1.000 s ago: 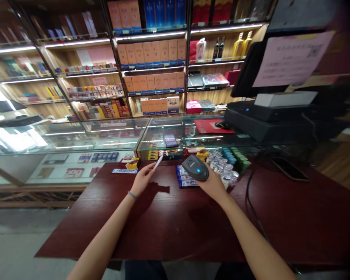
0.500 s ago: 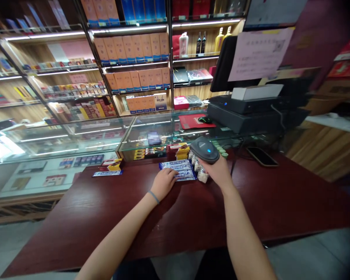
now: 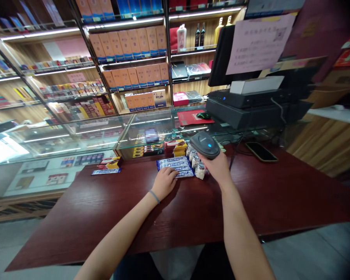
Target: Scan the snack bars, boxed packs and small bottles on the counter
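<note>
**Head view: bare left hand [image 3: 165,182] at packets, bare right hand [image 3: 216,166] around a black plastic scanner with an oval head [image 3: 202,142]**

Blue-and-white flat wrapped packets [image 3: 176,161] lay side by side at frame centre on the dark red-brown wooden counter [image 3: 84,221], presumably parallel so that each could be reached separately. Left hand rested palm down at their near edge, fingers close together, slightly bent; underside hidden, could not tell whether it pinched one. Right hand was wrapped around the scanner below its head, right of centre, above small clear jars with pale contents [image 3: 200,171]. Likely reason for this hold: scanner head uncovered, blue light [image 3: 210,145] visible. One similar blue-and-white packet [image 3: 106,171] lay at frame left, just below a stack of small red-and-yellow boxes [image 3: 113,162]; judged a separate group.
</note>
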{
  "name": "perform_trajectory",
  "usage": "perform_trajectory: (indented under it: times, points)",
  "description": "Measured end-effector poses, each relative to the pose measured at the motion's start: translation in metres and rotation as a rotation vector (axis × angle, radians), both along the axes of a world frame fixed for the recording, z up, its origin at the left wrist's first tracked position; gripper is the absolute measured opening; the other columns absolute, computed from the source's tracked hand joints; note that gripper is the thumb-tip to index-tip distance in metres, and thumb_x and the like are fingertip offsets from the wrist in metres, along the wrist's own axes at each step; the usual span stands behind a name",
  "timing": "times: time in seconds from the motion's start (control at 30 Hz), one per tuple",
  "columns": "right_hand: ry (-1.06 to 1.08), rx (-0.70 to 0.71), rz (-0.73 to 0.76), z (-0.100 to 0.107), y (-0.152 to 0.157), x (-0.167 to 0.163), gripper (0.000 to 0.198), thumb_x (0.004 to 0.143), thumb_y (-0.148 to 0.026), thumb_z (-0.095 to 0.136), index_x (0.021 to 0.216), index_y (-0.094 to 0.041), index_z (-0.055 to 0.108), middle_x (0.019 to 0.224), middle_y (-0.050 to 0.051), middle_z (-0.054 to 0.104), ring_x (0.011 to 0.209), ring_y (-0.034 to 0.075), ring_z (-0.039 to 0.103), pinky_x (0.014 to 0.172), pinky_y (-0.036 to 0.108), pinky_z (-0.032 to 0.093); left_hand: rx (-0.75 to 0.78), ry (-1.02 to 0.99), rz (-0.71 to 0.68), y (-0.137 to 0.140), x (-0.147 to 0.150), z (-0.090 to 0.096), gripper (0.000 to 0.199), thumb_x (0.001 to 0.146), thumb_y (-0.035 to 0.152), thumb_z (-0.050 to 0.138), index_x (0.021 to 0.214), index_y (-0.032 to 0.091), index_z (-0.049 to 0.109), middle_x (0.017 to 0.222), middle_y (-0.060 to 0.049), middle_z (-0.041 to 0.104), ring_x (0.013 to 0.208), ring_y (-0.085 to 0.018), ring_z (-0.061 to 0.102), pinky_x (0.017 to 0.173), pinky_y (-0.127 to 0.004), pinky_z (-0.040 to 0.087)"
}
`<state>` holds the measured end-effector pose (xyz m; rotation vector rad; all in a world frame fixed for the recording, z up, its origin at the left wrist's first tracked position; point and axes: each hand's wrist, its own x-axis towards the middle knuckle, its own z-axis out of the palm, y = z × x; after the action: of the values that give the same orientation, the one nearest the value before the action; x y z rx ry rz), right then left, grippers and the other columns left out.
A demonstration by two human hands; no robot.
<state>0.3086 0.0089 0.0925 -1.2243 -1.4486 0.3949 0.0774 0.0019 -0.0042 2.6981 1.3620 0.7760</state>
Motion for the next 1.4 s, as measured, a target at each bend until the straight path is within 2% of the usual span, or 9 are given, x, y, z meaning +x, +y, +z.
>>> perform_trajectory:
  times: [0.13,0.27,0.47,0.63,0.77,0.9,1.0,1.2,1.4]
  points:
    - [-0.009,-0.011,0.002,-0.001,-0.001,-0.002,0.049,0.074,-0.04,0.07,0.118,-0.019,0.061,0.095,0.01,0.074,0.094,0.028,0.07,0.075,0.036,0.057,0.002,-0.054,0.002,0.0,-0.007,0.004,0.028,0.093,0.03,0.055,0.119,0.024,0.065,0.116,-0.01,0.063,0.112,-0.028,0.055,0.099,-0.044,0.044]
    - [-0.022,0.004,0.027,-0.002,-0.002,-0.013,0.045,0.075,-0.04,0.069,0.114,-0.019,0.063,0.095,0.01,0.074,0.093,0.027,0.07,0.077,0.037,0.058,0.055,-0.143,0.1,0.002,-0.039,0.013,0.03,0.095,0.033,0.053,0.122,0.024,0.063,0.118,-0.011,0.063,0.113,-0.027,0.055,0.101,-0.044,0.043]
    - [-0.08,0.08,0.094,-0.014,-0.004,-0.05,0.053,0.072,-0.039,0.071,0.119,-0.018,0.062,0.108,0.011,0.073,0.1,0.027,0.069,0.087,0.041,0.055,0.127,-0.149,0.384,0.006,-0.136,0.017,0.032,0.096,0.03,0.048,0.126,0.024,0.059,0.121,-0.011,0.061,0.116,-0.026,0.054,0.104,-0.042,0.042]
    - [-0.172,0.056,0.193,-0.026,-0.014,-0.088,0.048,0.074,-0.037,0.069,0.118,-0.021,0.063,0.102,0.009,0.075,0.097,0.028,0.07,0.08,0.038,0.056,0.13,-0.041,0.576,0.006,-0.223,0.007,0.036,0.093,0.021,0.049,0.127,0.022,0.058,0.126,-0.012,0.056,0.121,-0.027,0.051,0.107,-0.042,0.041]
    - [-0.29,0.0,0.3,-0.039,-0.024,-0.111,0.042,0.076,-0.032,0.064,0.116,-0.024,0.06,0.098,0.006,0.075,0.092,0.027,0.072,0.072,0.033,0.056,0.115,0.021,0.719,0.004,-0.266,-0.006,0.042,0.088,0.017,0.052,0.129,0.022,0.057,0.131,-0.015,0.052,0.123,-0.029,0.049,0.108,-0.043,0.039]
    - [-0.439,-0.007,0.337,-0.059,-0.027,-0.124,0.036,0.076,-0.03,0.061,0.111,-0.025,0.06,0.091,0.005,0.075,0.086,0.027,0.073,0.067,0.031,0.054,0.036,0.061,0.886,0.003,-0.284,-0.018,0.039,0.089,0.025,0.054,0.127,0.015,0.058,0.131,-0.019,0.053,0.124,-0.032,0.048,0.107,-0.048,0.037]
    - [-0.524,0.004,0.35,-0.07,-0.027,-0.128,0.034,0.076,-0.03,0.058,0.11,-0.025,0.059,0.088,0.005,0.074,0.082,0.027,0.073,0.064,0.031,0.054,-0.057,0.088,0.927,0.001,-0.288,-0.023,0.038,0.093,0.029,0.05,0.128,0.016,0.059,0.135,-0.02,0.052,0.128,-0.033,0.046,0.109,-0.054,0.033]
    - [-0.552,0.043,0.321,-0.069,-0.029,-0.131,0.035,0.076,-0.029,0.057,0.111,-0.024,0.058,0.077,0.004,0.072,0.077,0.028,0.073,0.062,0.033,0.054,-0.105,0.178,0.874,-0.007,-0.288,-0.019,0.037,0.094,0.027,0.05,0.129,0.024,0.06,0.125,-0.016,0.058,0.119,-0.032,0.052,0.109,-0.058,0.029]
    - [-0.526,0.085,0.298,-0.069,-0.029,-0.13,0.038,0.077,-0.029,0.056,0.114,-0.023,0.058,0.087,0.006,0.074,0.082,0.028,0.073,0.065,0.033,0.055,-0.141,0.188,0.751,-0.014,-0.287,-0.005,0.035,0.092,0.024,0.054,0.125,0.025,0.064,0.114,-0.012,0.059,0.108,-0.027,0.053,0.097,-0.04,0.043]
